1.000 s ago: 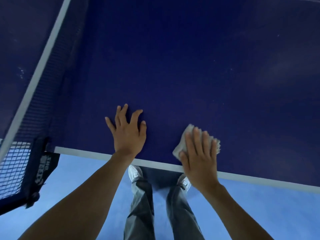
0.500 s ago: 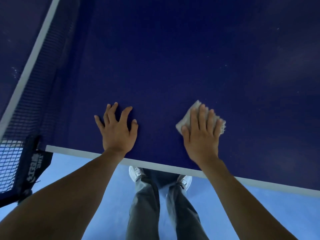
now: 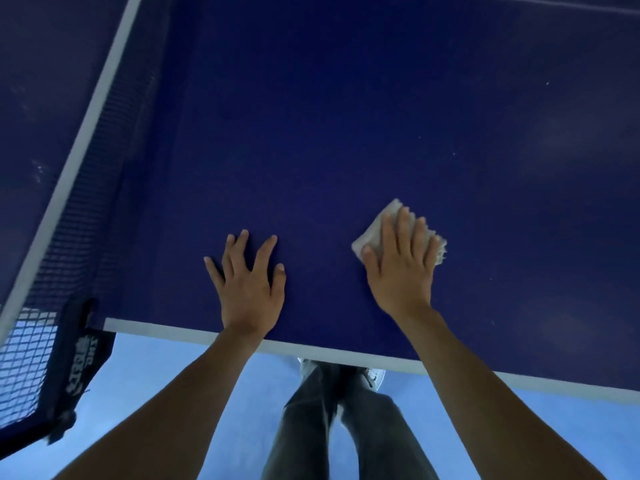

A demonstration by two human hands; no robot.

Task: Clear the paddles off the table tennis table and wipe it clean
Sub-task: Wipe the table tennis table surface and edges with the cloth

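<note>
Currently, in the head view, the left hand (image 3: 247, 289) lies flat, palm down, on the dark blue table tennis table top (image 3: 346, 116). Its fingers are straight and spread apart, and it holds nothing. Its wrist crosses the white painted edge line (image 3: 166, 330) that runs along the near side of the table, just behind both hands.

The right hand (image 3: 400, 268) lies palm down beside the left hand, apart from it and slightly farther forward. Its straight fingers, held close together, press a small folded off-white cloth (image 3: 372, 235) flat against the table top. The cloth shows beyond the fingertips, at the thumb side, and at the little-finger side, where its edge is frayed. The rest is hidden under the hand.

To the left of the left hand, a dark mesh net (image 3: 69, 202) with a white top band (image 3: 86, 126) runs away from the person at an angle. Its dark end clamp with white lettering (image 3: 83, 358) sits at the table edge, left of and behind the left hand. The lettering cannot be read.

Small pale specks (image 3: 454, 154) dot the table top ahead and to the right of the right hand.

Behind the hands, below the table edge, a light blue floor (image 3: 145, 375) shows. Legs in dark grey trousers (image 3: 346, 427) stand between the two forearms, with white shoes (image 3: 375, 375) partly hidden under the table edge.
</note>
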